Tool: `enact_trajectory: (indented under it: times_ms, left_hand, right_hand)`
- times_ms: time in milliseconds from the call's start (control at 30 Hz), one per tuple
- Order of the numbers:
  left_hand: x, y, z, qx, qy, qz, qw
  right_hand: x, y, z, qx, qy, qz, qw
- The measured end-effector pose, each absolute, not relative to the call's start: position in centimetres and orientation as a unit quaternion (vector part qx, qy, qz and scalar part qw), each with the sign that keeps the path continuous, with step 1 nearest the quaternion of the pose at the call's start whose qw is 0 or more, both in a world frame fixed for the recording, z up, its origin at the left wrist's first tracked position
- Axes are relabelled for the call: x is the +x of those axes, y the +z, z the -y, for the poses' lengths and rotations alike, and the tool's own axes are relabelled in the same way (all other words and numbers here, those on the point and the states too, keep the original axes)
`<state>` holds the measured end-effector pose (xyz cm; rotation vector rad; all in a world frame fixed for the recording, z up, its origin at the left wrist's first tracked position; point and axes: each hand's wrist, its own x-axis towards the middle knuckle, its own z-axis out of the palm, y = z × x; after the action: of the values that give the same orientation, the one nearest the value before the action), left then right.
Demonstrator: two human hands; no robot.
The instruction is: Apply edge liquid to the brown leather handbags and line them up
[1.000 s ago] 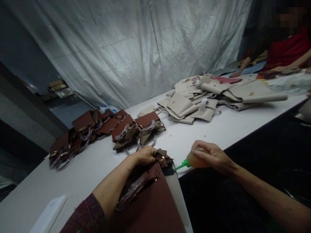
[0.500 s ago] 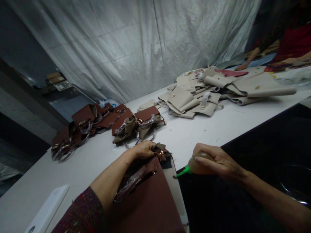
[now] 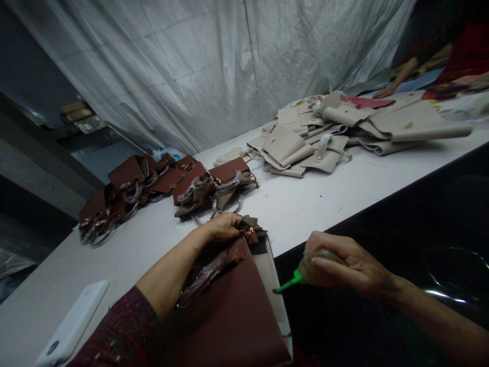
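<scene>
My right hand is wrapped round a squeeze bottle of brownish liquid with a green nozzle. The nozzle's dark tip points left, at the pale inner edge of a brown handbag; whether they touch I cannot tell. This bag lies at the table's front edge, its handle wrapped in clear plastic. At the bag's far end my left hand is closed on the bunched olive lining and a strap with gold hardware. Its fingertips are partly hidden.
Brown handbags with plastic-wrapped handles are heaped at the left back of the white table. Beige bag pieces form a pile behind. A white device lies at front left. Far right, a co-worker's hand rests on the table.
The view has shifted slightly, so the table's contents sit a little higher. The nozzle tip has moved slightly toward me along the bag's edge. Both hands keep their hold.
</scene>
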<state>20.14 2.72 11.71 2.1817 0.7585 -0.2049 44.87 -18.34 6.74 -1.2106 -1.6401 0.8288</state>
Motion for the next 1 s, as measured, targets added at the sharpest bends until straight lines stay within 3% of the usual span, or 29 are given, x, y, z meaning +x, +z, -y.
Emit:
enact_trajectory:
  times_ms: [167, 300, 433, 600, 733, 867, 1000]
  left_hand:
    - [20.2, 11.7, -2.6, 0.872, -0.086, -0.293, 0.383]
    - [20.1, 11.4, -2.8, 0.878, -0.079, -0.284, 0.378]
    - [20.1, 11.4, -2.9, 0.882, -0.082, -0.281, 0.369]
    - [20.3, 11.8, -2.5, 0.884, -0.089, -0.272, 0.37]
    - [20.2, 11.8, -2.3, 0.878, -0.089, -0.263, 0.391]
    - [20.0, 11.6, -2.4, 0.876, -0.08, -0.26, 0.399]
    - [20.1, 11.9, -2.2, 0.875, -0.076, -0.261, 0.401]
  right_hand:
    - [44.7, 6.5, 18.6, -0.532, 0.294, 0.622, 0.494]
    - [44.8, 6.1, 19.1, -0.48, 0.356, 0.667, 0.445]
    - [45.1, 5.5, 19.6, -0.489, 0.311, 0.66, 0.478]
    - [45.2, 5.7, 20.5, -0.457, 0.326, 0.707, 0.43]
    - [44.7, 6.2, 21.4, -0.475, 0.263, 0.703, 0.46]
    - [44.6, 6.2, 21.7, -0.457, 0.316, 0.722, 0.413]
    - [44.4, 5.7, 22.0, -0.484, 0.301, 0.684, 0.455]
